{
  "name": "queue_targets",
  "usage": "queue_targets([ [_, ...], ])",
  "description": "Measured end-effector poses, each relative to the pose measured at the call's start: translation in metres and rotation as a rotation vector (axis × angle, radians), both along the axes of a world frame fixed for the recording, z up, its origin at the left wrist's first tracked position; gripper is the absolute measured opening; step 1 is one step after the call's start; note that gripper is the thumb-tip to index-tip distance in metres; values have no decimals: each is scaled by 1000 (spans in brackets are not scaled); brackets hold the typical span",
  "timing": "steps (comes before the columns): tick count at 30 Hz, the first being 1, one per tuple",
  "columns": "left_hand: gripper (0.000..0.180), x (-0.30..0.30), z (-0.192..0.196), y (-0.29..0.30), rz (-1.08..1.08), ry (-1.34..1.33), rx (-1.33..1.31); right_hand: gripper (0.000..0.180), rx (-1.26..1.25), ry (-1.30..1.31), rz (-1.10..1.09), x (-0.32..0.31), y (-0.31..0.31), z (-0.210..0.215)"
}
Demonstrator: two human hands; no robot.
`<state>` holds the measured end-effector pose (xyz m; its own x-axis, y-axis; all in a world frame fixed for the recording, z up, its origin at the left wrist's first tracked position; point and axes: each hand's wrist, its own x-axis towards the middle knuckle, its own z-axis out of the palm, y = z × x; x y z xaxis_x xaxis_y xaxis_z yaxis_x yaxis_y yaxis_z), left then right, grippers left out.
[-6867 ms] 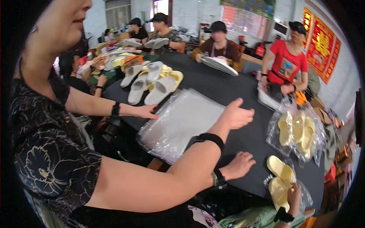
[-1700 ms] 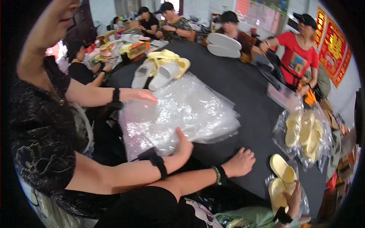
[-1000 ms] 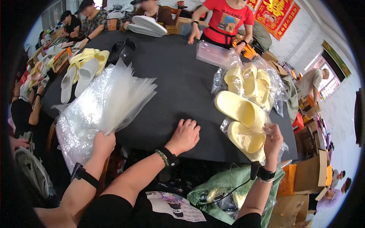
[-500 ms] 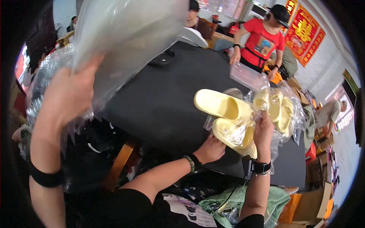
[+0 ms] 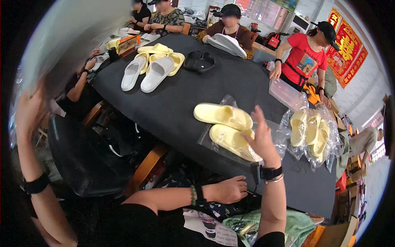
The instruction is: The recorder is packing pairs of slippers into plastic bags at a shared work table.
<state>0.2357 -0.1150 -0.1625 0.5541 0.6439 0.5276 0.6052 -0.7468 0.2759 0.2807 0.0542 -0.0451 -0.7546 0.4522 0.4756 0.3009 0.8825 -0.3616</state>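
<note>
My right hand [image 5: 264,138], with a black watch-like band on the wrist, is open, fingers apart, over the right end of a pair of pale yellow slide slippers [image 5: 220,114]. The slippers lie side by side with clear plastic [image 5: 210,142] around them; I cannot tell if they are fully inside it. My left hand [image 5: 228,189] is curled closed at the table's near edge; anything inside it is hidden. To the right lie more yellow slippers [image 5: 311,123] in clear bags. At far left another person's hand [image 5: 31,109] lifts blurred clear plastic sheeting [image 5: 61,49].
Grey slippers [image 5: 157,74], yellow slippers [image 5: 155,49] and a black slipper pair [image 5: 199,61] lie on the dark table [image 5: 164,111]. A clear bin [image 5: 286,94] is by a person in red [image 5: 306,57]. A black chair [image 5: 78,164] stands left; a green bag [image 5: 284,222] lies below.
My right hand has let go of the plastic-wrapped slippers and spread its fingers. My left hand has drawn back toward me. The plastic at left swung further left, and the view shifted.
</note>
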Motion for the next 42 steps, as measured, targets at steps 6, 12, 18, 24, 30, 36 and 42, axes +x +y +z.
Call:
queue_targets([
  [6, 25, -78, 44, -27, 373, -240, 260, 82, 4, -139, -206, 42, -14, -28],
  [12, 26, -149, 29, -4, 909, -274, 225, 71, 60, -158, -707, 111, -11, -47],
  [18, 38, -141, 27, 38, 859, -335, 24, 80, -471, 100, -824, 151, -4, -78],
  [24, 21, -141, 6, 74, 757, -746, -135, 86, -669, 288, -637, 126, -16, -108],
  [30, 11, -169, 37, 40, 807, -997, -104, 84, -458, 286, -515, 102, -42, -96],
  [36, 14, -208, 26, -15, 759, -902, -262, 73, -608, 195, -482, 111, -69, -83],
  [42, 47, -238, 43, -9, 610, -1265, -798, 56, -98, 25, -561, 120, -48, -61],
])
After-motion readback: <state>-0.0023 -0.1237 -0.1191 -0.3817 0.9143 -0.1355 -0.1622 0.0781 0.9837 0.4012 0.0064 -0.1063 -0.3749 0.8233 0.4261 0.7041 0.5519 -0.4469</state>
